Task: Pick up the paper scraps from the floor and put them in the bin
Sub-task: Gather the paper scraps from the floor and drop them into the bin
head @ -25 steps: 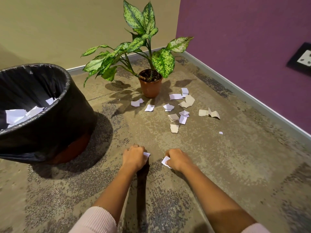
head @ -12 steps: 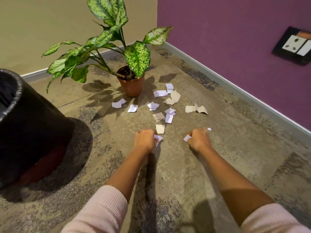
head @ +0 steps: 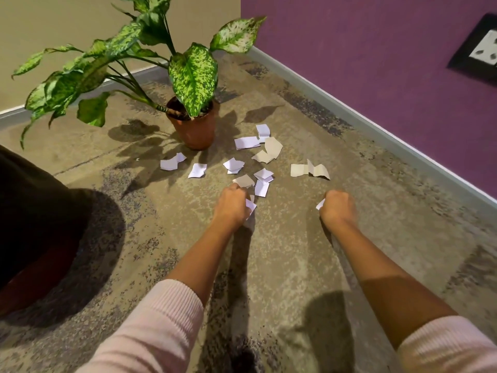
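A person in pink sleeves point(head: 150, 327) crouches over a mottled carpet point(head: 295, 265), both arms stretched forward toward a scatter of torn paper. The left hand point(head: 231, 207) is curled into a fist clamped on a white scrap point(head: 250, 205) that pokes out at its 3 o'clock side; its knuckles touch a grey piece point(head: 244, 180) at the near edge of the litter. The right hand point(head: 338, 207), also closed tight, grips another white scrap point(head: 320, 204) showing at its 9 o'clock side. The two fists are apart, with bare carpet between them.

The loose scraps point(head: 262, 181) lie at 12 o'clock from the hands, spread from just beside the left fist up to the base of a potted plant point(head: 193, 74). White pieces sit at 10 and 11 o'clock from the left hand, near the terracotta pot point(head: 195, 130); a grey, creased strip point(head: 309, 170) lies at 11 o'clock from the right hand, well apart from the main cluster.

The bin point(head: 35, 224), dark and lined in black, stands at 9 o'clock from the left hand, well apart from it and cut off by the frame edge; its inside is out of view. A purple wall point(head: 363, 49) with a socket point(head: 481, 49) runs along the 2 o'clock side.
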{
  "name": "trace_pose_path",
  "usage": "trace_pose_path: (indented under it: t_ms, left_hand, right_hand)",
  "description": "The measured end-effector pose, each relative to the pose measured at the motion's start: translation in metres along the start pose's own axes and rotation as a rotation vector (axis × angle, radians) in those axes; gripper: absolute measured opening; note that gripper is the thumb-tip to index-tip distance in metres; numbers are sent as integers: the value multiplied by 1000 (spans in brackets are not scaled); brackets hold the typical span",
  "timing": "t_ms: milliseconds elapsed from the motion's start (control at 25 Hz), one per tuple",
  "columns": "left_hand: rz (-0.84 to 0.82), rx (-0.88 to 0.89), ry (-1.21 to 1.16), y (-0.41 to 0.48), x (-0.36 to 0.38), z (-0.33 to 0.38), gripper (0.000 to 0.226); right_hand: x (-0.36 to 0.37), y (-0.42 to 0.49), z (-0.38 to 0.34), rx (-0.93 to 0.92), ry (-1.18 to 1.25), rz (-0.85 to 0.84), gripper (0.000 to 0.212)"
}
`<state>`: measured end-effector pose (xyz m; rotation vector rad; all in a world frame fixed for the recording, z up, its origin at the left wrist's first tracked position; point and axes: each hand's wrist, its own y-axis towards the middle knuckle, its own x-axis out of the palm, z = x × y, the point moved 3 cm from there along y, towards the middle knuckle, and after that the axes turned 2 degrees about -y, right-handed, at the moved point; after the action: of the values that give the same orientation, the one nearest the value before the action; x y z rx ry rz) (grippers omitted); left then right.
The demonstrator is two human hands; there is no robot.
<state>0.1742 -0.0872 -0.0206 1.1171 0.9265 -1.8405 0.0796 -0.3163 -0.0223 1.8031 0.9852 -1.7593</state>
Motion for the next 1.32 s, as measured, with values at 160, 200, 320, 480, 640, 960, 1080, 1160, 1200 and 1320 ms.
trace_pose_path:
  t_ms: [160,200,320,480,640,960,1080,1160,1200,1320]
  left_hand:
    - [-33,-58,-36,-2,-2,1,51]
    - [-35,-56,-22,-2,-2,1,44]
    - [-16,-66,-29,-1,-6,-2,28]
    - [55,-100,-124,12,-18,-11,34]
    - [-37,-76,-36,30,-20,-14,39]
    - [-131,-47,93,58,-16,-8,71]
    - [-201,-23,175,66,-14,-4,91]
    - [-232,5,222,68,-13,-3,87]
    - [-238,16,229,68,-13,-2,84]
    - [-233,10,199,65,-13,-3,75]
  right_hand:
    - [-2,8,1,73,83,-28,29]
    - [-2,10,3,102,116,-39,28]
    - [-3,16,2,97,212,-71,22]
    - [-13,42,-4,80,481,-81,23]
    - [-24,75,-13,23,323,-36,26]
    - [3,90,-61,-233,470,-288,56]
    - [8,71,-98,-367,416,-372,75]
    - [8,61,-119,-440,307,-440,86]
    - [10,56,-128,-476,236,-458,90]
    - [20,41,-141,-564,52,-412,87]
